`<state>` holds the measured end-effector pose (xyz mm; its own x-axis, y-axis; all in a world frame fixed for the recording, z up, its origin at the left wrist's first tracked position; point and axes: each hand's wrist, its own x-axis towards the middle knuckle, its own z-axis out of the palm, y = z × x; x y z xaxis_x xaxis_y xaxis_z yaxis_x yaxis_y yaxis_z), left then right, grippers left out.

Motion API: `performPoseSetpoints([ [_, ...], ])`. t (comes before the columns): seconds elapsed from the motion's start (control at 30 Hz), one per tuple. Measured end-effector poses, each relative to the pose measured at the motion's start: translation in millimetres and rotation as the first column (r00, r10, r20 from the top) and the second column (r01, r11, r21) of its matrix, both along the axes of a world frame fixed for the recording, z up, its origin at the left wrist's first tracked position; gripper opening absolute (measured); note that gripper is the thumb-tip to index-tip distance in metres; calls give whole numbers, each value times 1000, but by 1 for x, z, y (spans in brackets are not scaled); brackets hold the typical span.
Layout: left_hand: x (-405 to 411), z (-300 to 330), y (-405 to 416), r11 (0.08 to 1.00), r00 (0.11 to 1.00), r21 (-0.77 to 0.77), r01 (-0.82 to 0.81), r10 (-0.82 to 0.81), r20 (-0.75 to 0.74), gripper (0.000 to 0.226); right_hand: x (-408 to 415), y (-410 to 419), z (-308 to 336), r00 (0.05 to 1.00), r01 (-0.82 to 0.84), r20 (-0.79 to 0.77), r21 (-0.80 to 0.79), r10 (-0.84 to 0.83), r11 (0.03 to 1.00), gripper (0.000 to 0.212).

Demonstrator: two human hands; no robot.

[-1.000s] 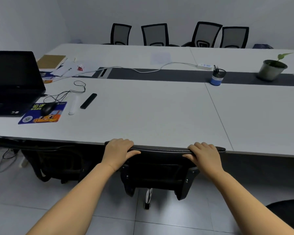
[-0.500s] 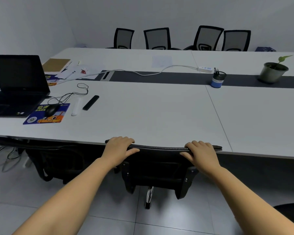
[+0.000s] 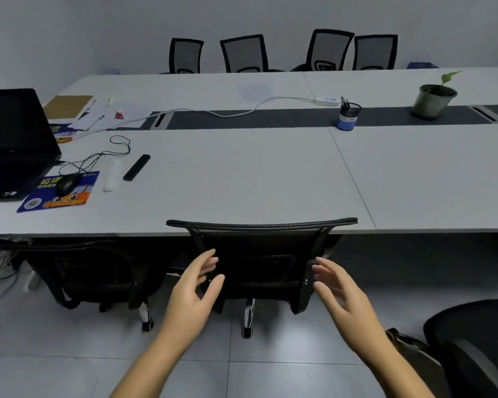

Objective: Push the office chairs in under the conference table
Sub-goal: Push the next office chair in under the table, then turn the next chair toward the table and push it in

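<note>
A black mesh office chair (image 3: 260, 245) stands straight ahead, its backrest top touching the near edge of the white conference table (image 3: 242, 185) and its seat hidden under it. My left hand (image 3: 194, 291) and my right hand (image 3: 338, 294) hover open a little behind the backrest, fingers spread, holding nothing. A second black chair (image 3: 84, 271) sits tucked under the table to the left. Another black chair (image 3: 472, 346) stands out on the floor at the lower right, only partly in view.
Several mesh chairs (image 3: 245, 53) line the table's far side. On the table lie a laptop (image 3: 12, 145), a mouse (image 3: 66, 183) on a blue pad, a remote (image 3: 136, 167), a pen cup (image 3: 348, 116) and a potted plant (image 3: 433, 97). Cables (image 3: 0, 271) hang at the left.
Both hands have let go of the backrest top and drawn back and down, fingers now spread. The chair stands further in against the table edge.
</note>
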<state>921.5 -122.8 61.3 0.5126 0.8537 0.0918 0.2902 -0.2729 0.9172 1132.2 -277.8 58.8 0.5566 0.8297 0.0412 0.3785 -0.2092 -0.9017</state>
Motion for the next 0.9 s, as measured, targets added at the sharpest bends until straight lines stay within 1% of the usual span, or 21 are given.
performPoseSetpoints([
  [0.07, -18, -5, -20, 997, 998, -74, -25, 29, 48, 33, -15, -24, -3, 987, 97, -130, 21, -94, 995, 30],
  [0.13, -34, -11, -34, 992, 997, -123, -21, 30, 69, 28, -29, -48, -8, 961, 182, -217, 27, -172, 983, 38],
  [0.17, -40, -13, -40, 991, 997, -131, -15, 24, 70, 30, -36, -59, -11, 949, 220, -232, 12, -212, 975, 41],
  [0.2, -44, -17, -45, 991, 998, -137, -3, 12, 61, 32, -42, -70, -15, 935, 262, -247, -4, -255, 965, 38],
  [0.23, -47, -20, -51, 990, 999, -137, 13, -6, 46, 36, -48, -81, -18, 916, 305, -267, -20, -299, 952, 30],
  [0.27, -48, -24, -57, 991, 999, -131, 30, -27, 24, 43, -54, -91, -23, 898, 345, -280, -31, -339, 938, 27],
  [0.33, -47, -30, -70, 987, 997, -142, 76, -78, -8, 46, -67, -112, -29, 862, 425, -281, -57, -422, 904, 36],
  [0.4, -43, -33, -83, 976, 989, -171, 136, -143, -27, 49, -79, -133, -31, 818, 493, -287, -97, -499, 865, 37],
  [0.47, -38, -35, -92, 964, 978, -185, 189, -201, -49, 60, -89, -154, -33, 770, 560, -290, -121, -569, 819, 36],
  [0.5, -34, -35, -97, 958, 971, -185, 220, -233, -51, 59, -93, -165, -34, 743, 596, -287, -130, -605, 793, 35],
  [0.57, -22, -33, -109, 938, 951, -187, 292, -305, -46, 41, -99, -188, -34, 683, 666, -280, -139, -674, 733, 32],
  [0.6, -15, -32, -117, 929, 942, -189, 320, -333, -44, 39, -101, -199, -33, 649, 702, -277, -140, -708, 699, 32],
  [0.67, -2, -32, -133, 905, 914, -164, 392, -403, -41, 46, -104, -223, -34, 587, 760, -276, -136, -761, 636, 33],
  [0.73, 12, -30, -153, 876, 881, -137, 462, -471, -41, 57, -108, -249, -35, 555, 790, -271, -126, -787, 600, 37],
  [0.77, 19, -30, -166, 861, 864, -123, 494, -502, -41, 56, -110, -264, -36, 544, 799, -264, -125, -796, 588, 39],
  [0.83, 32, -29, -197, 825, 826, -97, 557, -562, -43, 44, -114, -297, -38, 524, 817, -245, -128, -816, 562, 42],
  [0.9, 43, -30, -233, 791, 791, -89, 605, -610, -44, 45, -117, -335, -39, 491, 841, -236, -123, -839, 527, 43],
])
